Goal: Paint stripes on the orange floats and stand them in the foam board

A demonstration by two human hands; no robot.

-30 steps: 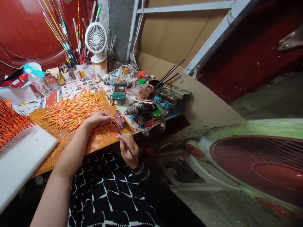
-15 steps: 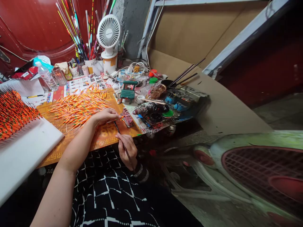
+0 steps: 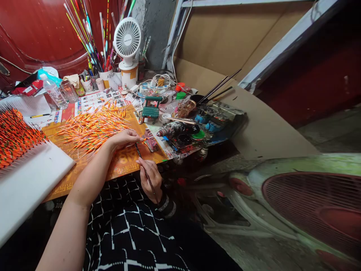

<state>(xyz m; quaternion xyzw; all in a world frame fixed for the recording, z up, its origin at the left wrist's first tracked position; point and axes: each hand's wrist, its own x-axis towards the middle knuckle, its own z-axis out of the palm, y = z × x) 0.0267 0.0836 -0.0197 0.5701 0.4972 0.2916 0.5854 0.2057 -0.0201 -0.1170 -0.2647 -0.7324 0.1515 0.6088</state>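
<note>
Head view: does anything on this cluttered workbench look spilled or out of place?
Paint is splattered across the paper right of the right hand, and a miniature green chair sits oddly among the supplies.

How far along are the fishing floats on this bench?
Done: striped floats stand in rows on the white board. In hand: the left hand holds one float near the fine brush in the right hand. Left, apparently: the large orange heap on the mat.
</note>
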